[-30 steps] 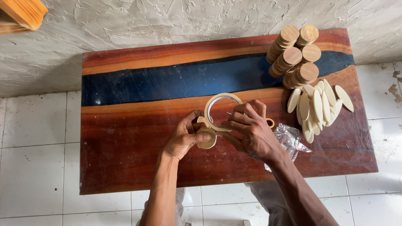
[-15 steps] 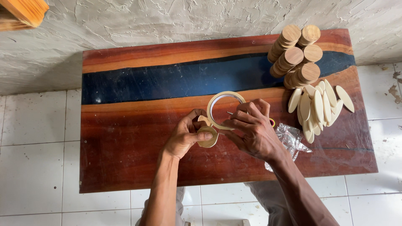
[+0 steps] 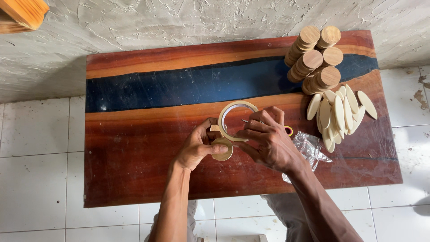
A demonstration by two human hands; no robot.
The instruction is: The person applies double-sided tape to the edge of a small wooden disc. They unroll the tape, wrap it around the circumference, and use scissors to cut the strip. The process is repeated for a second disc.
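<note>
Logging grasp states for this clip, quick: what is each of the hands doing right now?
Left hand: closed on a small round wooden disc.
Right hand: closed, fingers on a pale wooden ring; firm grip cannot be told.

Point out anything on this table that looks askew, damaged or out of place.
The stacks of wooden discs lean at the table's far right corner. A crumpled clear plastic bag lies loose by the right hand. Nothing looks damaged.

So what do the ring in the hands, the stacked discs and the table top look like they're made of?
Ring: pale, thin wood, probably bare, matte.
Stacked discs: light wood, faint grain on the flat faces.
Table top: reddish wood with visible grain and a glossy dark blue band, possibly resin; reflections suggest varnish.
</note>
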